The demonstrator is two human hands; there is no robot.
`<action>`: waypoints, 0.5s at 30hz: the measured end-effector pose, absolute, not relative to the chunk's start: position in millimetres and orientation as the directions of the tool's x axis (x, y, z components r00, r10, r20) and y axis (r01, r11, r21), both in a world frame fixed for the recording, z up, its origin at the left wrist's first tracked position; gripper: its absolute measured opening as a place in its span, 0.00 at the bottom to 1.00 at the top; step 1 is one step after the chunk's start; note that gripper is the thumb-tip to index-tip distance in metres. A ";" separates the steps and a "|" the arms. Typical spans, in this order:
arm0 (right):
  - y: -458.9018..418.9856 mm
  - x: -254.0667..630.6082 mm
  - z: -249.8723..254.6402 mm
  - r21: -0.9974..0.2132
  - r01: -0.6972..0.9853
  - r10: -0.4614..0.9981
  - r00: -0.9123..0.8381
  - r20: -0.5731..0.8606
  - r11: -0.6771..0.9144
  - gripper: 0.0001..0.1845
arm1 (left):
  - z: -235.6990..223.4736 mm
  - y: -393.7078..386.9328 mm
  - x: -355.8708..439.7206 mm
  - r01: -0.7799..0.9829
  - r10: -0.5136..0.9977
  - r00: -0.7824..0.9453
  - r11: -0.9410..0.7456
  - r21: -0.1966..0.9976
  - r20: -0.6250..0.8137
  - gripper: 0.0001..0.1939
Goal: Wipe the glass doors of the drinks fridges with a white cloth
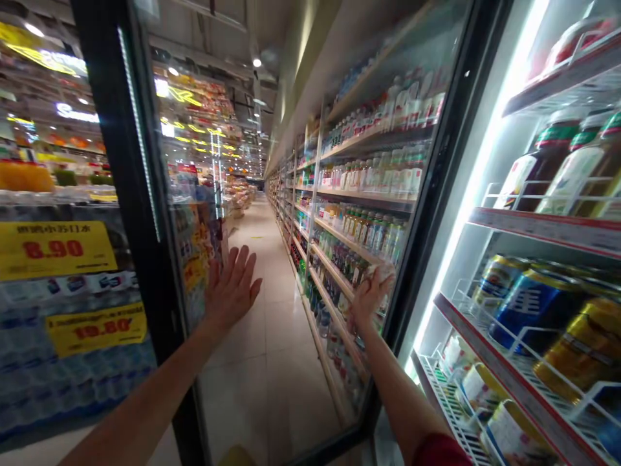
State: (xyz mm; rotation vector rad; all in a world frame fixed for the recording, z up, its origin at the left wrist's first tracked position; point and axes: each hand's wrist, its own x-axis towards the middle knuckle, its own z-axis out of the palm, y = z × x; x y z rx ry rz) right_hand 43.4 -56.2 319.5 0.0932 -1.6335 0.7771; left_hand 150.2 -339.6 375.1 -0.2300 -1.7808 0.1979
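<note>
Inside the open cooler on the right, wire racks [490, 194] are holding rows of drinks: dark bottles [543, 165] with green caps are standing on the upper rack, blue and gold cans [538, 304] are lying on their sides on the red-edged shelf below, and more cans are sitting in the lowest white rack. Between the two arms, the glass door [301, 259] is standing swung out into the aisle. The left hand [231, 288] is pressing flat against the glass, fingers spread wide and holding nothing. The right hand [369, 294] is resting near the door's black right edge [427, 213], fingers curled against it; whether they are truly gripping the frame cannot be told. Through the glass, long shelves of bottles [359, 226] are running down the right side of the aisle. On the left, stacked packs of water [72, 362] with yellow price signs [55, 249] are showing beyond the door's other black edge. The tiled floor [262, 362] of the aisle is stretching open ahead between shelves and stacks.
</note>
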 end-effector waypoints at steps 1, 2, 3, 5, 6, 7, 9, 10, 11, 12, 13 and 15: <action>-60.0 45.2 320.4 -0.417 -0.483 0.346 -0.234 0.909 0.770 0.28 | 374.7 -339.5 149.5 0.038 0.264 -0.206 0.964 -0.262 0.942 0.33; -67.4 49.9 318.7 -0.359 -0.514 0.270 -0.241 0.932 0.779 0.28 | 374.4 -339.4 148.8 0.030 0.267 -0.199 0.963 -0.267 0.943 0.33; -76.1 56.2 314.4 -0.247 -0.570 0.124 -0.246 0.961 0.783 0.27 | 374.3 -339.4 148.1 0.026 0.269 -0.193 0.963 -0.269 0.944 0.33; -87.0 66.7 301.5 0.027 -0.691 -0.244 -0.218 0.945 0.723 0.26 | 374.6 -339.8 146.8 0.025 0.269 -0.188 0.963 -0.269 0.945 0.33; -85.5 68.2 294.8 0.089 -0.716 -0.335 -0.209 0.919 0.693 0.24 | 374.7 -340.1 146.3 0.026 0.269 -0.189 0.963 -0.269 0.944 0.33; -78.8 66.2 288.9 0.081 -0.711 -0.331 -0.221 0.917 0.698 0.23 | 374.9 -340.3 145.9 0.027 0.271 -0.188 0.962 -0.271 0.944 0.33; -56.1 53.8 282.3 -0.109 -0.624 -0.089 -0.277 0.957 0.774 0.21 | 374.8 -340.3 145.5 0.019 0.276 -0.195 0.961 -0.277 0.941 0.33; -45.1 45.9 281.5 -0.237 -0.561 0.077 -0.294 0.953 0.793 0.22 | 374.7 -340.1 145.4 0.012 0.279 -0.198 0.959 -0.282 0.940 0.33; -37.8 39.3 282.0 -0.344 -0.509 0.217 -0.293 0.931 0.789 0.24 | 374.6 -339.8 145.3 0.006 0.281 -0.201 0.958 -0.286 0.938 0.33; -35.8 35.3 282.9 -0.413 -0.481 0.306 -0.286 0.908 0.774 0.26 | 374.5 -339.5 145.2 0.001 0.281 -0.203 0.958 -0.287 0.938 0.33; -39.4 35.0 283.7 -0.437 -0.480 0.336 -0.285 0.898 0.761 0.27 | 374.4 -339.2 145.1 -0.002 0.280 -0.201 0.958 -0.286 0.939 0.33; -58.5 44.4 283.1 -0.365 -0.551 0.224 -0.308 0.925 0.750 0.27 | 374.4 -339.2 144.9 0.004 0.274 -0.197 0.960 -0.279 0.941 0.33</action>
